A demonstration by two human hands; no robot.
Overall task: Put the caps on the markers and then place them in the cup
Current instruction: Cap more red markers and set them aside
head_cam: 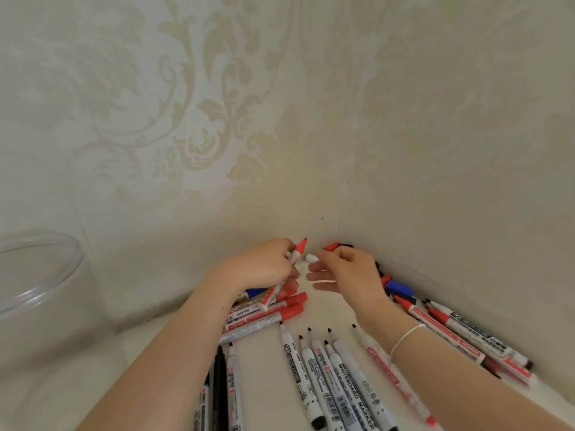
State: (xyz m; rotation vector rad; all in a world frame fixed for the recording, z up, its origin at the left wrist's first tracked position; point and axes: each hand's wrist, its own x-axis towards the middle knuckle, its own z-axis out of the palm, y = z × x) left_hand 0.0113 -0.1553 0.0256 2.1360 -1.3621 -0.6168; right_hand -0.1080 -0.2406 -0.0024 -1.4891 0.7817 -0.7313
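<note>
Red marker (294,256) gripped by left hand (264,262)

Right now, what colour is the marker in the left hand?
Red, with a white barrel; the head view shows it.

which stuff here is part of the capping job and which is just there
Part of the job:
- red marker gripped in the left hand
- red cap pinched by the right hand
- uncapped markers on the table
- loose caps by the wall
- clear cup

Just there:
- bracelet
- patterned wallpaper
</note>
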